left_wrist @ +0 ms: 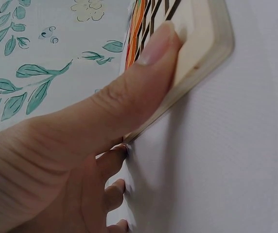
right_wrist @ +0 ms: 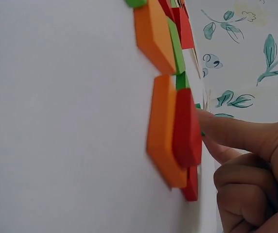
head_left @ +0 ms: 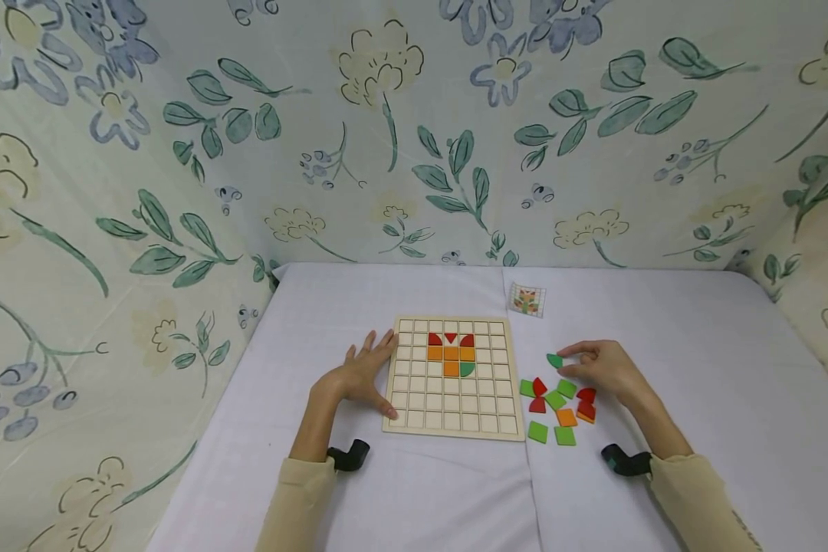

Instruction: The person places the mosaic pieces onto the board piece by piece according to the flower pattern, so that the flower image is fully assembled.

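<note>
A square wooden grid board [head_left: 414,402] lies on the white cloth. Near its top middle sit red corner pieces, a small red triangle, orange squares and one green quarter-circle piece [head_left: 467,369]. My left hand [head_left: 356,376] is spread along the board's left side, with the thumb [left_wrist: 148,63] resting on the wooden rim near the front corner. Right of the board, my right hand [head_left: 607,369] pinches a dark green quarter-circle tile [head_left: 554,360] between thumb and forefinger, above the loose tiles. In the right wrist view the tile is mostly hidden behind red and orange pieces.
Several loose tiles lie right of the board: light green squares [head_left: 537,432], an orange square [head_left: 566,418] and red rounded pieces [head_left: 586,410], some stacked. A small pattern card [head_left: 527,300] lies beyond the board's far right corner. Floral fabric [head_left: 386,153] hangs behind the table.
</note>
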The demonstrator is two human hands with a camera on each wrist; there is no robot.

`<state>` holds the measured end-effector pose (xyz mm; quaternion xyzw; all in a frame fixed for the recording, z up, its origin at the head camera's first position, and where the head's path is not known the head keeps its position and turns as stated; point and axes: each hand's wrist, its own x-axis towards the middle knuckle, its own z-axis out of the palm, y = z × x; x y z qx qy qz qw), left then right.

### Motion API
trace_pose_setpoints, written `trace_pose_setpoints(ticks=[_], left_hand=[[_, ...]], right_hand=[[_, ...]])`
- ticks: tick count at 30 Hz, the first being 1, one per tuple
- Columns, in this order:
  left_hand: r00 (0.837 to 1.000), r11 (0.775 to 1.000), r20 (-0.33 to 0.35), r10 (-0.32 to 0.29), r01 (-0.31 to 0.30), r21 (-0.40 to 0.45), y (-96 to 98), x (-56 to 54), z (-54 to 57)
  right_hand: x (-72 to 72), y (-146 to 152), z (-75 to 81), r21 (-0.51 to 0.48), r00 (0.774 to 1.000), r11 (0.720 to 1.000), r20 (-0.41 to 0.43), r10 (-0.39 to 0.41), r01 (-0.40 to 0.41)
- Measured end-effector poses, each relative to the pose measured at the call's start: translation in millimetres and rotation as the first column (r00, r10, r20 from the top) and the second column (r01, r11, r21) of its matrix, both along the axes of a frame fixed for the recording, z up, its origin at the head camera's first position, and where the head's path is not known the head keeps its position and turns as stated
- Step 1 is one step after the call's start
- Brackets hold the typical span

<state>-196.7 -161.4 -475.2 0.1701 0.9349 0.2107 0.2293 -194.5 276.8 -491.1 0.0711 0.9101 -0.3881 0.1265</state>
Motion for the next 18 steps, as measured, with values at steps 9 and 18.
trace_pose_setpoints(ticks=[9,18], left_hand=[[1.000,1.000,0.003,0.003,-0.003,0.007,-0.1,0.8,1.6],[1.000,1.000,0.003,0.000,0.000,0.010,-0.4,-0.8,-0.1]], right_hand=[[2.8,-34,11.0,-0.127,0.998,0.991,-0.049,0.031,-0.037],[4.9,-92,16.3,-0.243,0.995,0.965,-0.046,0.089,-0.097]])
